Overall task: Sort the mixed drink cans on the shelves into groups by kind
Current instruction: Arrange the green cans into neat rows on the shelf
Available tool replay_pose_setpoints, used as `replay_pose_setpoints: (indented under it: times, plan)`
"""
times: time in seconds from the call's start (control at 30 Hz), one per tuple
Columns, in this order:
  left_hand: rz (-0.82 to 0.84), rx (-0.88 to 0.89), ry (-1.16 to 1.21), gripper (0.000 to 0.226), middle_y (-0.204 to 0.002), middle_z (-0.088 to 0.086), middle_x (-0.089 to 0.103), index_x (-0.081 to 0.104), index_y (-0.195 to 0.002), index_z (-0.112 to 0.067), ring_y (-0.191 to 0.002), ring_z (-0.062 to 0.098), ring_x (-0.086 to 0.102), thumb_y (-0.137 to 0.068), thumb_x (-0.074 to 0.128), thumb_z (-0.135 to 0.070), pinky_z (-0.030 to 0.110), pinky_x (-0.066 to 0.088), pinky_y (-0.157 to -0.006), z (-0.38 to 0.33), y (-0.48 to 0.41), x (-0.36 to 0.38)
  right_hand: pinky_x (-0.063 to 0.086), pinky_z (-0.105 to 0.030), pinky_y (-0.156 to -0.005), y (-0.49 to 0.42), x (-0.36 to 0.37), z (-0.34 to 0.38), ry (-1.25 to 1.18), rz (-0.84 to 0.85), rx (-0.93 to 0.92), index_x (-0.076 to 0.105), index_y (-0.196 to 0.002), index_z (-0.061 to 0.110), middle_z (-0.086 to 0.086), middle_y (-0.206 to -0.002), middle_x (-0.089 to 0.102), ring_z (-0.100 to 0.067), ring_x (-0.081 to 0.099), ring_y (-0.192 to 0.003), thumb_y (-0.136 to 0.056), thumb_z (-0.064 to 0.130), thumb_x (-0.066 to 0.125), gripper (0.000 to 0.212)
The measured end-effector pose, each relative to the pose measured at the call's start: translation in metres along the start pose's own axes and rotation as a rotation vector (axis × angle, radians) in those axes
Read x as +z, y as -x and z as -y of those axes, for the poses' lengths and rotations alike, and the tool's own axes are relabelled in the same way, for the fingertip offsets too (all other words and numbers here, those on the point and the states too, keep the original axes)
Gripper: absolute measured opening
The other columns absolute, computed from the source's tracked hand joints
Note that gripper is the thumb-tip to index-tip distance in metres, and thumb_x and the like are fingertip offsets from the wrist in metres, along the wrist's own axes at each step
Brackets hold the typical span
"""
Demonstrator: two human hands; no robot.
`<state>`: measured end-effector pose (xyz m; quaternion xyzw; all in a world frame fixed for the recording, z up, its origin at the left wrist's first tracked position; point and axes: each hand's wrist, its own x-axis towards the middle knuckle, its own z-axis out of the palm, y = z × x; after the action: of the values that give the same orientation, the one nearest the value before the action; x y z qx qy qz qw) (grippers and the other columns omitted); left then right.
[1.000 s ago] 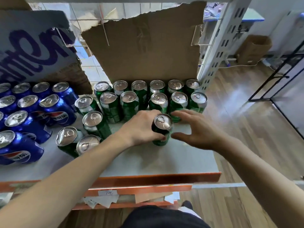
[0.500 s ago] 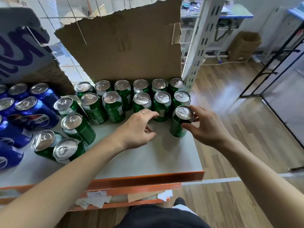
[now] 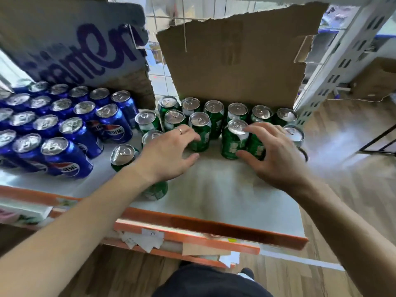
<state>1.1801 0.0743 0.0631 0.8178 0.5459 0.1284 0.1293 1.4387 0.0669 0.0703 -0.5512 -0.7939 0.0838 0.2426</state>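
front edge: the shelf [image 3: 225, 189] ends nearest the person in an orange lip [image 3: 214, 226], with torn paper tags [image 3: 145, 239] stuck beneath it.
open room: a bare white patch of the shelf lies between the lip and the hands; its right edge drops off to the wooden floor [image 3: 342, 168].
left hand [image 3: 167, 157]: fingers loosely spread and not closed; the fingertips touch the side of the left front can [image 3: 203, 127], the thumb is apart from it, and one finger wears a ring.
right hand [image 3: 276, 155]: fingers curled, thumb low on the right front can [image 3: 232, 144] and forefinger at its rim; it appears to grip the can, though blur softens the contact.
green cans [image 3: 214, 112]: smooth cylinders with silver pull-tab tops, upright in rows on the right half; a narrow gap separates the two front cans.
blue cans [image 3: 70, 133]: glossy, same shape, packed together on the left half.
back edge: a torn brown cardboard sheet [image 3: 235, 61] stands behind the green cans, printed cardboard [image 3: 75, 43] behind the blue.
right side: a perforated metal post [image 3: 334, 61] stands at the shelf's back corner.
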Motion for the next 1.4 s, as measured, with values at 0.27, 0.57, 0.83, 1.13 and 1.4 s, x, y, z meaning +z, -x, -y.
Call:
replay_pose_setpoints:
  times: [0.27,0.57,0.83,1.13,1.4]
  plan:
    - [-0.096,-0.202,0.011,0.037,-0.116,-0.009,0.061,0.068,-0.104,-0.025,-0.104,0.021,0.061,-0.079,0.053,-0.046,0.045,0.052,-0.088,0.081,0.050,-0.046,0.040,-0.041,-0.104,-0.008,0.081,0.106,-0.013,0.313,-0.201,0.042,-0.144,0.021,0.002,-0.142,0.048,-0.023,0.044,-0.129,-0.086,0.055,0.063,0.070]
    - [0.078,-0.191,0.201,0.048,-0.133,-0.016,0.053,0.053,-0.133,-0.038,-0.107,0.005,0.052,-0.088,0.069,-0.041,0.028,0.042,-0.089,0.127,0.080,-0.049,0.040,-0.033,-0.091,-0.017,0.111,0.150,-0.029,0.323,-0.113,0.044,-0.136,0.024,0.003,-0.124,0.054,-0.020,0.049,-0.117,-0.075,0.065,0.069,0.078]
    - [0.061,-0.093,0.206,0.060,-0.110,-0.012,0.060,0.058,-0.123,-0.032,-0.096,-0.005,0.054,-0.070,0.088,-0.034,0.032,0.052,-0.083,0.127,0.079,-0.048,0.044,-0.034,-0.084,-0.019,0.093,0.140,-0.031,0.341,-0.071,0.054,-0.122,0.020,0.000,-0.111,0.057,-0.022,0.054,-0.101,-0.077,0.053,0.071,0.058]
    - [0.072,0.119,0.244,0.059,-0.101,-0.011,0.063,0.065,-0.115,-0.025,-0.090,0.000,0.058,-0.065,0.078,-0.054,0.025,0.049,-0.080,0.066,0.033,-0.048,0.046,-0.039,-0.087,-0.027,0.021,0.057,0.178,0.441,-0.020,0.055,-0.126,0.022,0.003,-0.115,0.061,-0.021,0.057,-0.103,-0.074,0.037,0.080,0.060]
    - [0.133,0.165,0.202,0.047,-0.102,-0.008,0.061,0.062,-0.110,-0.025,-0.096,0.013,0.056,-0.073,0.081,-0.047,0.032,0.046,-0.086,0.018,-0.039,-0.002,0.036,-0.041,-0.096,-0.029,-0.011,-0.008,0.361,0.520,-0.024,0.053,-0.132,0.035,0.013,-0.123,0.065,-0.020,0.058,-0.110,-0.070,0.033,0.082,0.068]
